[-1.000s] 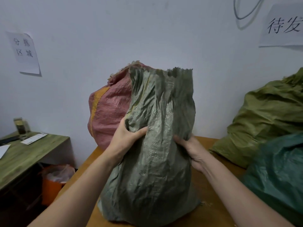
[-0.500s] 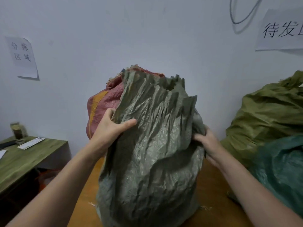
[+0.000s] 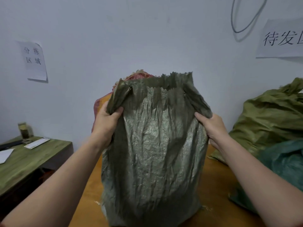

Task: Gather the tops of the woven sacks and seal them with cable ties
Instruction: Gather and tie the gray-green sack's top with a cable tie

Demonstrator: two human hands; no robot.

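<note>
On wood table, crinkled grey-green woven sack upright, frayed top open, L hand & R hand gripping sides.

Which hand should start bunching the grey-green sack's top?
Probably left. The left hand pinches a thick bunched fold of the grey-green sack running up to its rim; the right hand grips a flatter side edge.

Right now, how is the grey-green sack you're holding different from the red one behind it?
The grey-green sack is dull grey-green; the red sack is pinkish with an orange stripe. The grey-green sack stands in front in full view; the red sack is mostly hidden. The left hand and right hand grip the grey-green sack's top; neither grips the red sack. Both are crinkly woven sacks.
</note>
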